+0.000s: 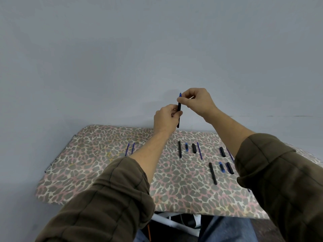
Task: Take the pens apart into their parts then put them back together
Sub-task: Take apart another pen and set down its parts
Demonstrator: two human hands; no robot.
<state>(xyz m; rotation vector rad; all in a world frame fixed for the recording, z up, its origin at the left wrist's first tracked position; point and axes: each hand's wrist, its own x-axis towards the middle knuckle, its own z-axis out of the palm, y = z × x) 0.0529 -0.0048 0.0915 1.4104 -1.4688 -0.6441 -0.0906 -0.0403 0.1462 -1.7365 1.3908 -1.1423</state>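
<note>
The slim black pen with a blue tip (179,106) is held upright in the air, above the far edge of the table with a leopard-print cover (87,172), tip pointing up.

- The left hand (165,117) grips the lower half of the pen, its fingers (178,113) curled round the barrel.
- The right hand (195,100) pinches the upper end just below the blue tip.
- A thin pale sliver (191,97) projects from the right hand. What it is cannot be told.

Loose parts lie on the table, all roughly parallel and pointing toward the far edge.

- Far-left group: two thin blue refills (130,148), side by side and apart from the other parts.
- Far-middle group, left to right: a long black barrel (179,149), a short blue tip piece (186,147), a short black cap (194,148) and a third blue refill (199,150).
- Toward the right edge: a second black cap (222,151), with a fourth blue refill (230,155) just beside it, partly hidden by the right olive-brown sleeve (279,172).
- Nearer group on the right: a second black barrel (213,173), a second blue tip piece (221,167) and a third black cap (229,168).

The left forearm crosses above the middle of the table. Blue denim (225,229) shows below the near edge.
</note>
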